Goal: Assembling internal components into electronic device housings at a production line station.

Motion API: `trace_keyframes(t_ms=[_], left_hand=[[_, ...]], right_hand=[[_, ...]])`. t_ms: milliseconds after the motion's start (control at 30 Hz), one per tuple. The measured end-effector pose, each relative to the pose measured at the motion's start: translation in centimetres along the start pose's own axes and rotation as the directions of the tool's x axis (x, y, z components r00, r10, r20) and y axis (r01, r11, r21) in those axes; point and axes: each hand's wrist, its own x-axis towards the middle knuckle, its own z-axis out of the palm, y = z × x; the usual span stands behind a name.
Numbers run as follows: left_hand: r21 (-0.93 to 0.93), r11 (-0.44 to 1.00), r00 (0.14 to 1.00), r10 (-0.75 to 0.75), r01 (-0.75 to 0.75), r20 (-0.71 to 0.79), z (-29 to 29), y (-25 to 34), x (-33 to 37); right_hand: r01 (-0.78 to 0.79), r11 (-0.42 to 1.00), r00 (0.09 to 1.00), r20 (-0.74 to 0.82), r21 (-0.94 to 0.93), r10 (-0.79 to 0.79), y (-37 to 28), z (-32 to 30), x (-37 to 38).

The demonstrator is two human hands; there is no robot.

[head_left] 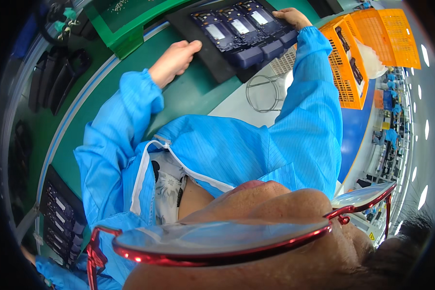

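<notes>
Three dark blue circuit boards [239, 26] with white labels lie side by side on a black tray [205, 50] above the green bench. Thick dark blue blocks [249, 57] line their near ends. My left hand [174, 60] is closed, its fingers curled and its thumb tip against the tray's left edge. Its fingertips are turned away, so what they pinch, if anything, is hidden. At the far right corner, my right hand [295, 18] grips the tray's edge, fingers reaching in beside the rightmost board; its underside is out of sight.
A green-framed bin [125, 41] stands at the far left of the bench. Orange crates [345, 63] holding dark parts are to the right, near a round metal stool frame [263, 93]. More boards [60, 212] sit at lower left, by another person's blue sleeve [58, 273].
</notes>
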Motion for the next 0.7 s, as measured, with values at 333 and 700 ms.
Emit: trace_keyframes(t_ms=[333,700], left_hand=[[0.389,0.915,0.994,0.113,-0.106,0.004,5.5,-0.6,8.9],[0.262,0.872,0.905,0.425,-0.414,0.016,-0.3,-5.7,6.3]], right_hand=[[-0.104,0.855,0.963,-0.267,-0.508,-0.041,5.5,-4.3,9.2],[0.584,0.679,0.514,-0.445,-0.444,-0.733,-8.0,10.0,-15.7]])
